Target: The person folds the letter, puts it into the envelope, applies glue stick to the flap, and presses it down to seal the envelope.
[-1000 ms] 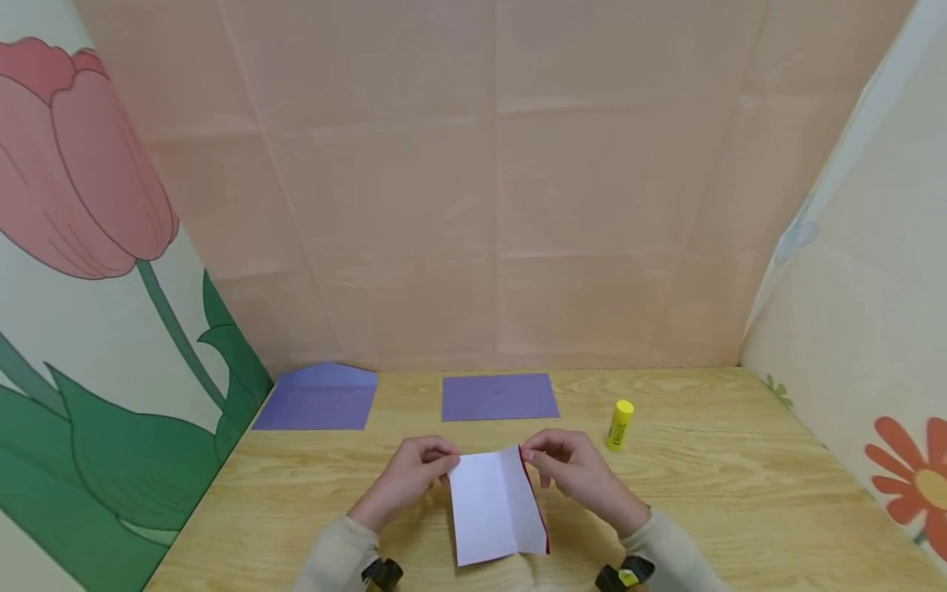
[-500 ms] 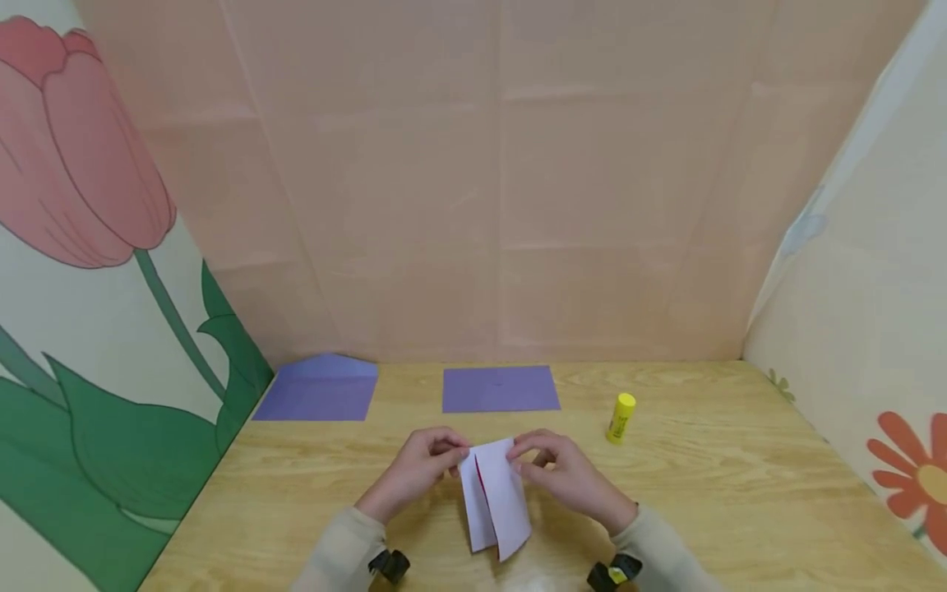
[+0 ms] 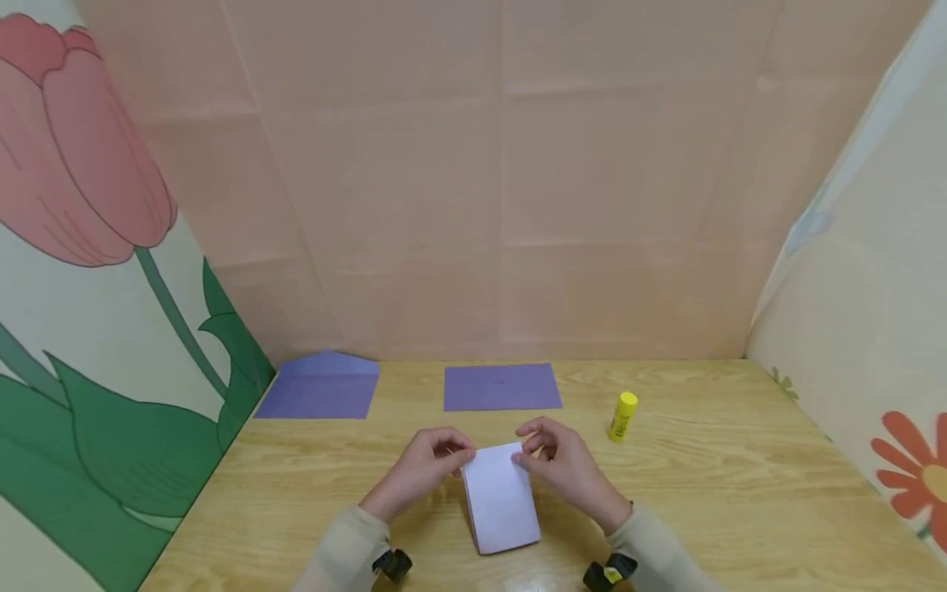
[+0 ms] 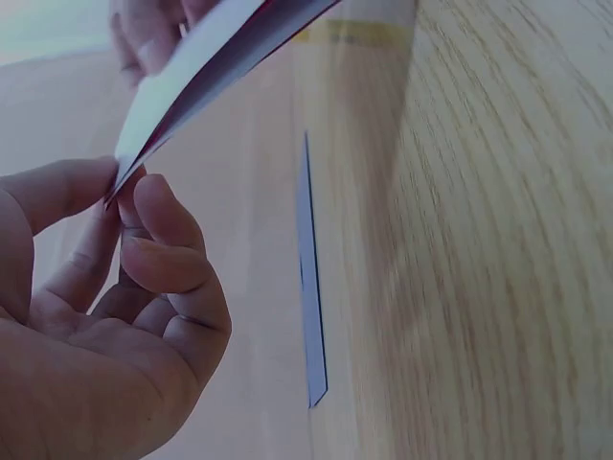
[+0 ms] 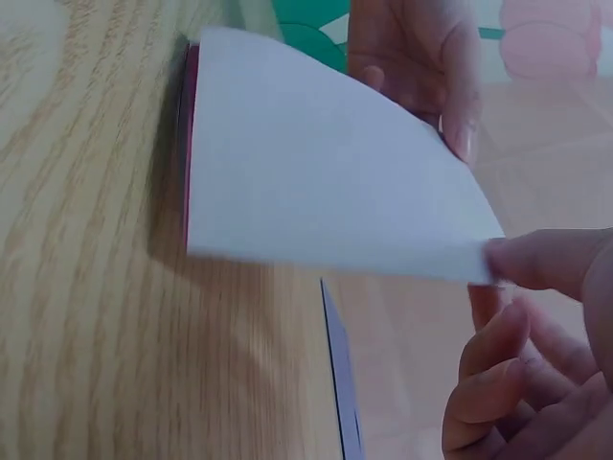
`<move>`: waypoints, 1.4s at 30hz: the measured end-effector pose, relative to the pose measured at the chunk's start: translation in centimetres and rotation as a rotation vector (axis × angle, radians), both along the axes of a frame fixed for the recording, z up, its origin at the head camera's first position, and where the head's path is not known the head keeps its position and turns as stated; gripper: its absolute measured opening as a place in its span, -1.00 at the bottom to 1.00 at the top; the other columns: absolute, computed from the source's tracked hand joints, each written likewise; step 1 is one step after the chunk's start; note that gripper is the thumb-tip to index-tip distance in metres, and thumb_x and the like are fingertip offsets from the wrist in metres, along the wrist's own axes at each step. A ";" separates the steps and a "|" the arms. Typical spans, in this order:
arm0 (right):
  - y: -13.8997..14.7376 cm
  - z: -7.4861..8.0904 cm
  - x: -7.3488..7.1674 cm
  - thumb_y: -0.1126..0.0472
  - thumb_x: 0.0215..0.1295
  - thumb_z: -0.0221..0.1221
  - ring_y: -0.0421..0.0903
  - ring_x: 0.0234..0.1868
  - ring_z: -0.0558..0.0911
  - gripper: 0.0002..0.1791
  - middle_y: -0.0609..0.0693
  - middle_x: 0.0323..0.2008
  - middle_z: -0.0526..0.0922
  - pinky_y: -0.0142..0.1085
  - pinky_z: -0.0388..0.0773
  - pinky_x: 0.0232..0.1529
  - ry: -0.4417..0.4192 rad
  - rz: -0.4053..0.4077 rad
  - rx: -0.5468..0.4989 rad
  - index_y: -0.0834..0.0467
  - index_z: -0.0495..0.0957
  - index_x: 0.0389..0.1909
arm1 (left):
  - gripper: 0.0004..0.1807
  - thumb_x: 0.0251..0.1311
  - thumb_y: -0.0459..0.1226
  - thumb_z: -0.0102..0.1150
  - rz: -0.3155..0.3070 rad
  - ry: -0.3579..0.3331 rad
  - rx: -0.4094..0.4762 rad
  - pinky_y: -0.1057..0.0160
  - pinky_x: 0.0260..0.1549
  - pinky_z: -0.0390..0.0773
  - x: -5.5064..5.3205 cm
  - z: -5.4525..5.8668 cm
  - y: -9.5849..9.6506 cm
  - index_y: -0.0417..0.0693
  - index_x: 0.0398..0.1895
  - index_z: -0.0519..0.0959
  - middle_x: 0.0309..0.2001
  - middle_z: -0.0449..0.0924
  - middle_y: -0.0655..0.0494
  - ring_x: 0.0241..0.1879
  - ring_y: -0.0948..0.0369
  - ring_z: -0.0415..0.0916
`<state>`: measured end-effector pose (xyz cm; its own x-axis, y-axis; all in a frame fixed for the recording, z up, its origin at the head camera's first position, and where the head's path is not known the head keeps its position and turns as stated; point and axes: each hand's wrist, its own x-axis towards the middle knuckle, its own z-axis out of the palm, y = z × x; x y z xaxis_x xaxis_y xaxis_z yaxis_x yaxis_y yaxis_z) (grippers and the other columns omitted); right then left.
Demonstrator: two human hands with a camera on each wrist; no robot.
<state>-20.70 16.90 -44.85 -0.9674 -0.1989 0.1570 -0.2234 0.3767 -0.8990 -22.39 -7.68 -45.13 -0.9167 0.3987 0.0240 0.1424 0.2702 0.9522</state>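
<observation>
A folded card (image 3: pixel 505 503), white outside with a thin red edge, is held up over the table between both hands. My left hand (image 3: pixel 429 467) pinches its upper left corner between thumb and fingers. At the upper right corner, my right hand (image 3: pixel 564 469) grips it with the thumb on the front face. The left wrist view shows the card (image 4: pixel 196 91) edge-on, its layers slightly apart. In the right wrist view the white face of the card (image 5: pixel 316 172) bends gently, and red shows along its far edge.
Farther back on the wooden table (image 3: pixel 740 493) lie a purple envelope (image 3: pixel 321 395) with its flap raised, and a flat purple one (image 3: pixel 503 388). A yellow glue stick (image 3: pixel 623 417) stands right of them. A pinkish sheet (image 3: pixel 473 205) hangs behind.
The card was spread open with its white inner panels showing; its right panel has swung leftward and now lies over the left one. My right hand moved left with it.
</observation>
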 end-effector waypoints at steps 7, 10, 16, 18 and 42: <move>-0.1 0.0 0.4 0.19 0.36 0.27 -0.22 -0.53 0.44 -0.89 0.00 -0.41 0.65 -0.41 0.38 -0.54 -0.010 0.010 0.019 0.16 0.67 -0.30 | -0.89 0.32 -0.24 0.27 -0.009 -0.022 -0.013 -0.01 -0.25 0.63 0.2 -0.3 0.1 -0.10 -0.23 0.69 -0.27 0.63 0.10 -0.32 0.00 0.57; -0.1 0.0 0.4 0.21 0.36 0.26 -0.23 -0.55 0.43 -0.89 0.03 -0.45 0.62 -0.43 0.36 -0.55 -0.017 0.017 0.006 0.19 0.67 -0.29 | -0.88 0.28 -0.24 0.31 -0.012 0.006 -0.019 0.02 -0.29 0.64 0.4 -0.4 0.2 -0.11 -0.27 0.69 -0.30 0.64 0.10 -0.37 0.12 0.54; -0.1 -0.3 0.2 0.23 0.42 0.19 -0.22 -0.54 0.44 -0.85 0.04 -0.47 0.58 -0.42 0.39 -0.55 -0.041 0.038 -0.032 0.23 0.66 -0.27 | -0.88 0.31 -0.23 0.28 -0.028 0.056 -0.052 0.09 -0.34 0.63 0.5 -0.4 0.3 -0.10 -0.28 0.70 -0.33 0.64 0.11 -0.37 0.14 0.53; -0.1 -0.3 0.1 0.21 0.44 0.18 -0.20 -0.54 0.45 -0.82 0.05 -0.48 0.58 -0.41 0.40 -0.55 -0.053 0.026 -0.047 0.24 0.66 -0.26 | -0.88 0.34 -0.24 0.25 -0.029 0.062 -0.051 0.12 -0.34 0.63 0.4 -0.4 0.3 -0.10 -0.27 0.70 -0.33 0.64 0.10 -0.36 0.13 0.54; 0.2 -0.3 -0.2 0.17 0.36 0.27 -0.25 -0.48 0.46 -0.87 -0.06 -0.44 0.65 -0.43 0.39 -0.52 0.049 0.086 0.053 0.14 0.70 -0.34 | -0.87 0.33 -0.22 0.26 0.052 0.084 -0.019 0.33 -0.39 0.50 0.4 0.0 0.0 -0.07 -0.26 0.72 -0.31 0.67 0.10 -0.34 0.23 0.50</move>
